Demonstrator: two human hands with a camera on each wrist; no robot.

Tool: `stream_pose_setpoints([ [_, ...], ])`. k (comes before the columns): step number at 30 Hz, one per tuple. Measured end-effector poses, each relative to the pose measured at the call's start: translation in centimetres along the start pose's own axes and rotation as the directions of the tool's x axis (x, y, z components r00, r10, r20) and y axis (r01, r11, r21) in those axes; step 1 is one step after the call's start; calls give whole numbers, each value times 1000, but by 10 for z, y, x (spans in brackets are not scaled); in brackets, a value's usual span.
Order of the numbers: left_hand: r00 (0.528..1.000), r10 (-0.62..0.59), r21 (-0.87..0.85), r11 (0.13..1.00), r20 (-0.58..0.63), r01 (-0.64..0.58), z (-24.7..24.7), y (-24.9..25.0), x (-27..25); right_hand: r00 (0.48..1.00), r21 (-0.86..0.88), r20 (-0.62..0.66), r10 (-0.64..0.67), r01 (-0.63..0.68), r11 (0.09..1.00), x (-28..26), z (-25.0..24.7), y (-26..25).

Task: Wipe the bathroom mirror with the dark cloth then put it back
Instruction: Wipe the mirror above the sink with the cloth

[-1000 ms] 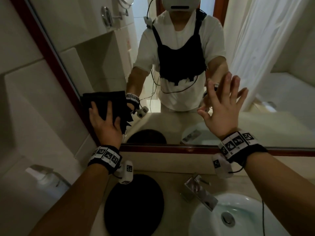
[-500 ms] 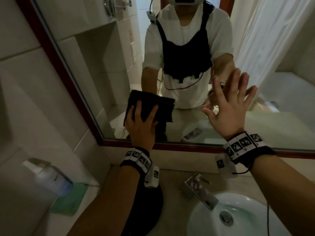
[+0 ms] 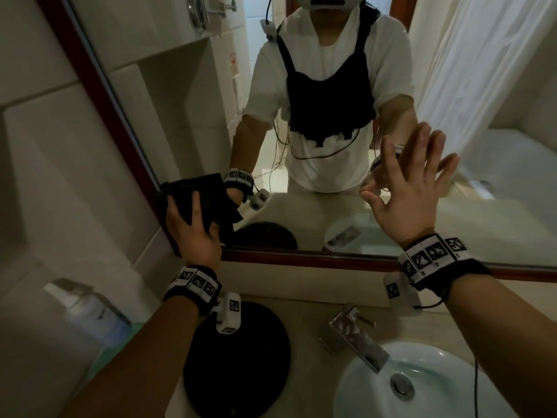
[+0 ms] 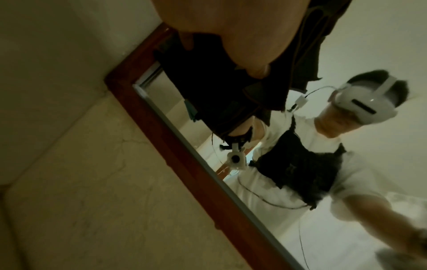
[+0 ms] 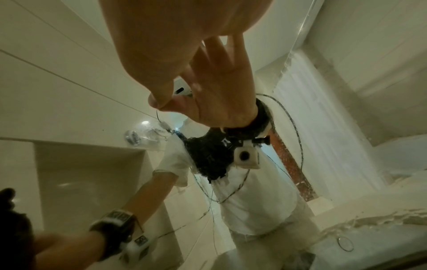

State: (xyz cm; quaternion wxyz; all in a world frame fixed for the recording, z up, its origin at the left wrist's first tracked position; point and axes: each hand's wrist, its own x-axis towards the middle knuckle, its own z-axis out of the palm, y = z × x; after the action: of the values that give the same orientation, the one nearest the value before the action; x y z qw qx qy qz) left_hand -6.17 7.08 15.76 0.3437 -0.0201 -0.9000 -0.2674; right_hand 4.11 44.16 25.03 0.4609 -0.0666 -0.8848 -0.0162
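Observation:
The dark cloth (image 3: 211,196) lies against the bathroom mirror (image 3: 187,101) in its lower left corner, partly over the red-brown wooden frame (image 3: 301,260). My left hand (image 3: 193,227) presses it flat to the glass with fingers spread. In the left wrist view the cloth (image 4: 219,91) bunches under my palm beside the frame (image 4: 161,127). My right hand (image 3: 413,182) rests flat on the glass to the right, fingers straight and apart, holding nothing; the right wrist view shows it (image 5: 184,54) meeting its own reflection.
Below the mirror runs a beige counter with a white sink (image 3: 422,387) at the right and a chrome faucet (image 3: 352,336) behind it. A round black mat (image 3: 238,357) lies under my left wrist. A soap dispenser (image 3: 87,315) stands at the left wall.
My left hand slid the cloth right along the mirror's lower edge, then back into the lower left corner. The right hand stayed flat on the glass.

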Motion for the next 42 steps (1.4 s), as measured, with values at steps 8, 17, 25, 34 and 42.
stream_pose_setpoints([
  [8, 993, 94, 28, 995, -68, -93, -37, 26, 46, 1000, -16, 11, -2, 2, 1000, 0, 1, 1],
  [17, 976, 199, 110, 976, -92, -189, -61, 75, 70, 1000, 5, 9, 17, -17, 1000, 2, -4, -4],
  [25, 935, 352, 100, 933, -45, -346, -29, 194, 22, 1000, 1, 28, 6, -6, 1000, 1, -6, -3],
  [34, 994, 77, 54, 996, -74, -73, -65, 82, 75, 999, -14, 43, 16, -16, 1000, 1, -9, -5],
  [42, 997, -36, -21, 999, -73, 34, -75, 72, 84, 999, -30, 27, 18, -17, 999, 0, -6, -5],
])
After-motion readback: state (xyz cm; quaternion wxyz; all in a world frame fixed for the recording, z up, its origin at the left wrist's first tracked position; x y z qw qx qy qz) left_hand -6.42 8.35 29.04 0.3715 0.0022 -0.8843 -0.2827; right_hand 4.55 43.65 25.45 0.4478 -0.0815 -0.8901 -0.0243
